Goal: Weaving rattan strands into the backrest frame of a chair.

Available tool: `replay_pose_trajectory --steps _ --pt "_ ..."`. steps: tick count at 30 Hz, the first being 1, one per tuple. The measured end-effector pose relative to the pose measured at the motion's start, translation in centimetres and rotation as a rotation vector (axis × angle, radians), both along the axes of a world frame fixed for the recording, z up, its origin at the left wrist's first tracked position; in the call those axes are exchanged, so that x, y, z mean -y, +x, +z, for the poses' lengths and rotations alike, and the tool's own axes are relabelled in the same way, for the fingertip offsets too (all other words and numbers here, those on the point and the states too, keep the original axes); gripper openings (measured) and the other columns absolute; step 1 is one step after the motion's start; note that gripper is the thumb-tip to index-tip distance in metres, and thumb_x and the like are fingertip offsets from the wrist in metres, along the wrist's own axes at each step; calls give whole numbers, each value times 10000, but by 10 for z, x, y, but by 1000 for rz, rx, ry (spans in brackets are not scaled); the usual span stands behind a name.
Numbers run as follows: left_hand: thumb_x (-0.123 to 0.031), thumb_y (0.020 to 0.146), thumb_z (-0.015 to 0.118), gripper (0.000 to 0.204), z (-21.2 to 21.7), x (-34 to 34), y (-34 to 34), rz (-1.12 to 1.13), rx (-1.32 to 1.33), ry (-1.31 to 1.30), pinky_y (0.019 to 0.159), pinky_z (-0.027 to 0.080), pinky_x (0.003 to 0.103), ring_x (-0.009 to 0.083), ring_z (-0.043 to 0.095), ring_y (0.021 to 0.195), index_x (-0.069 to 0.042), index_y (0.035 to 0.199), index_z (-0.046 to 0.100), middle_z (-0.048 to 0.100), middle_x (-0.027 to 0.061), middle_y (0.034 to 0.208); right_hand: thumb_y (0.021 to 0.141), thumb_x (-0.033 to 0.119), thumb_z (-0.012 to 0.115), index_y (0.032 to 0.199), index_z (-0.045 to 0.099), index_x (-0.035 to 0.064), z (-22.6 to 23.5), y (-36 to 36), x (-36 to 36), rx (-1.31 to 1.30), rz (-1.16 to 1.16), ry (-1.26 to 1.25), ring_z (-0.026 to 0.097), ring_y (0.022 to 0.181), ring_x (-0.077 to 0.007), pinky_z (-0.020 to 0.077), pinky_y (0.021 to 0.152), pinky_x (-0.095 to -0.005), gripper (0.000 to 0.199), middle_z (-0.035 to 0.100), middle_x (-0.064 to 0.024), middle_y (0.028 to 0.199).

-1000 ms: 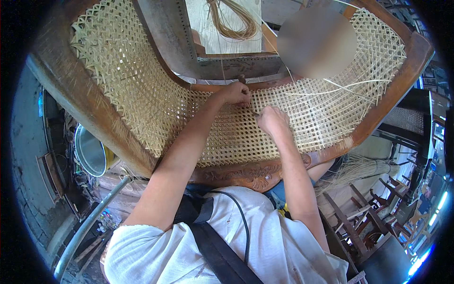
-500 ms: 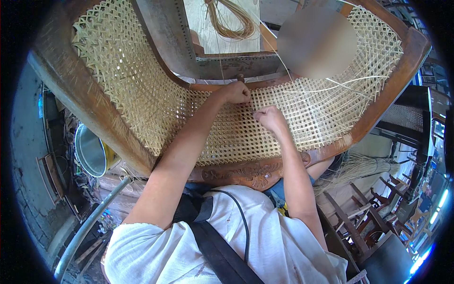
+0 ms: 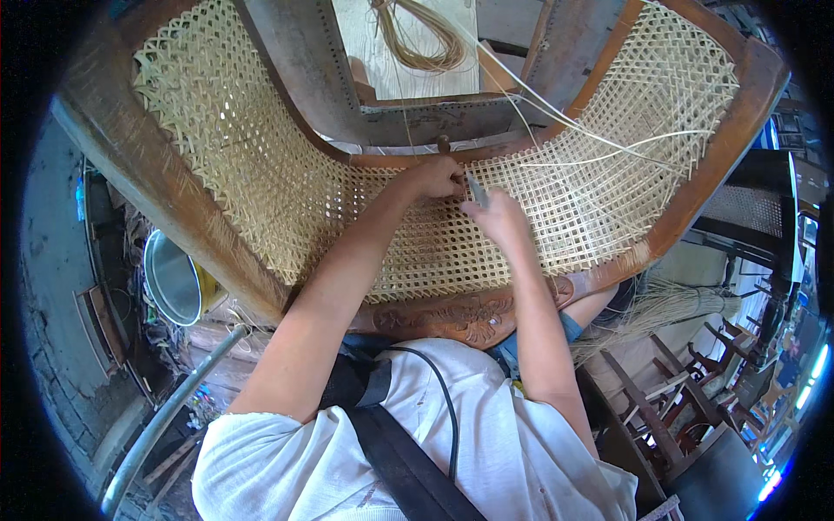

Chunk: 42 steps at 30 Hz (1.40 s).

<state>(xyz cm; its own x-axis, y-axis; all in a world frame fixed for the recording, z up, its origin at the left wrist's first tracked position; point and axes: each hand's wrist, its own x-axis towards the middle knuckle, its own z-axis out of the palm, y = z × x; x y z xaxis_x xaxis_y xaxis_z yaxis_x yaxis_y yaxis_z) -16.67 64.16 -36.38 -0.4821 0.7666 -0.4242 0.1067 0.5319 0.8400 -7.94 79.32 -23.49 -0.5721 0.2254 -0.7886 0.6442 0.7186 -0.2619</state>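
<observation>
Woven cane webbing (image 3: pixel 408 243) fills the curved wooden frame (image 3: pixel 178 234) of a seat in front of me. My left hand (image 3: pixel 436 178) is closed in a pinch at the webbing's upper middle, near the far rail; whatever its fingers hold is hidden. Just right of it, my right hand (image 3: pixel 499 217) is slightly blurred and grips a knife (image 3: pixel 476 189), whose flat grey blade points up toward the left fingertips. Loose pale cane strands (image 3: pixel 599 139) cross the right part of the webbing and run up over the far rail.
A coil of cane (image 3: pixel 426 52) lies on a pale board beyond the frame. Left of the frame are a yellow bucket (image 3: pixel 178 278) and a metal pipe (image 3: pixel 178 408). A bundle of cane (image 3: pixel 686 304) and stacked wooden chair parts (image 3: pixel 647 399) lie at the right.
The knife's blade has come into sight in my right hand. A blurred round shape over the far right rail is gone, uncovering the rail, webbing and strands there.
</observation>
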Motion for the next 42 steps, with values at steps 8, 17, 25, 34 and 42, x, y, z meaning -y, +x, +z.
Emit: replay_pose_trajectory --steps 8,17,25,34,42 --pt "-256 791 779 294 4 5 2 29 -85 -7 751 514 346 204 656 798 -26 963 714 716 137 890 795 41 650 1082 557 -40 -38 2 24 -357 66 98 677 891 -424 539 802 -505 312 666 -286 943" --pt "-189 789 735 209 1 30 16 274 -209 146 751 536 359 239 684 803 -35 929 721 720 126 887 931 83 567 1332 502 29 -3 32 -43 -203 -24 1 554 572 -104 448 462 -237 409 656 -112 853" --pt "-341 894 669 382 -12 59 8 673 -343 -17 707 523 374 267 679 796 11 1043 687 708 158 874 950 277 621 979 666 71 -37 25 -29 -481 -53 -457 584 630 -185 480 611 -354 213 622 -63 702" --pt "-256 907 652 268 6 53 7 766 -168 -113 610 482 348 159 637 663 5 929 709 686 91 808 933 100 507 1085 609 76 30 56 -71 -264 347 -11 629 667 -245 512 636 -425 185 640 -104 783" --pt "-320 892 663 309 28 30 27 634 -197 -281 649 505 385 191 667 696 -21 942 724 702 107 762 946 218 548 971 548 42 76 143 -151 -479 263 217 619 861 -460 480 730 -535 177 645 -266 848"
